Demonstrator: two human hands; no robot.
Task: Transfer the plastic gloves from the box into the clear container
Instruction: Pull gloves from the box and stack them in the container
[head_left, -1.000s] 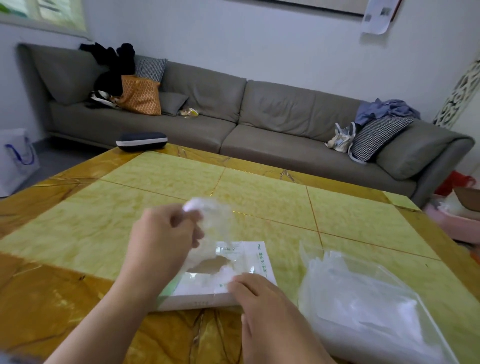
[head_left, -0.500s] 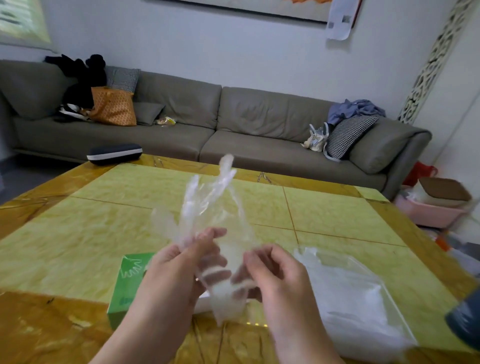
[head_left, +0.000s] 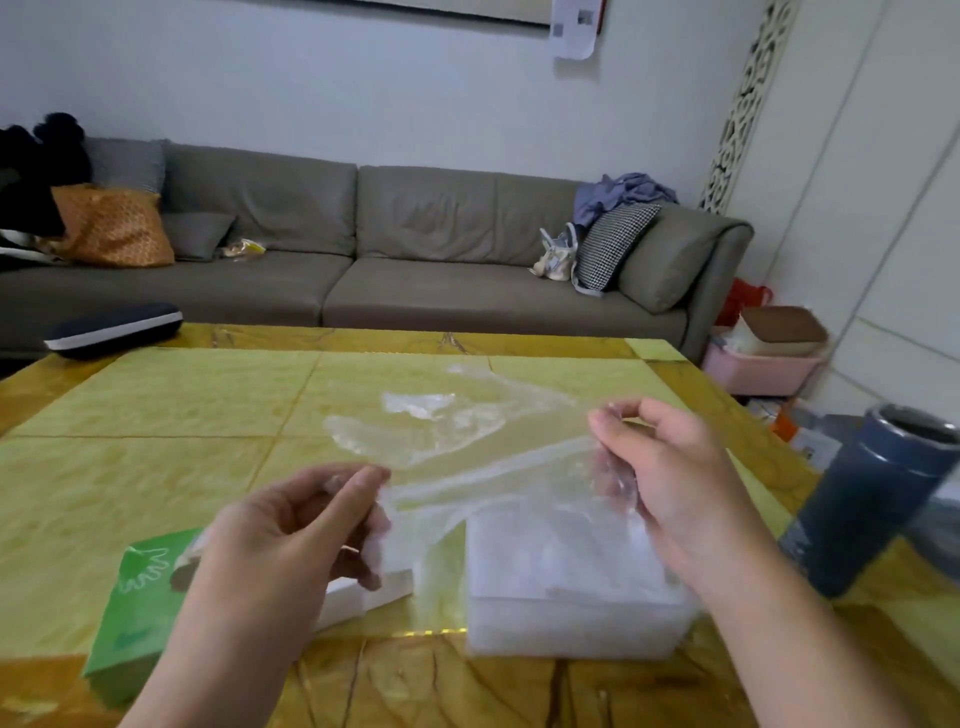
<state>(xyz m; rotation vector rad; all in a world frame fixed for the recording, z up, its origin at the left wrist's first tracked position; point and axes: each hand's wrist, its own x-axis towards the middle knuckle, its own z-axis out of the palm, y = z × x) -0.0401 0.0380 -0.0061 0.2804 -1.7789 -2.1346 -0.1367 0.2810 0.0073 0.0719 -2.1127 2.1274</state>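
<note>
While both hands (head_left: 291, 540) (head_left: 670, 483) pinch gloves (head_left: 467, 467): box (head_left: 135, 608) left, flask (head_left: 872, 499) right.

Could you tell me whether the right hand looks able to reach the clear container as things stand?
Probably yes: the right hand hovers just above the container with nothing between them, though it and the left hand are both holding a stretched glove.

Green box (head_left: 132, 613), clear gloves (head_left: 441, 431), yellow-green marbled table (head_left: 156, 415), navy flask (head_left: 872, 499), grey sofa (head_left: 415, 260).
</note>
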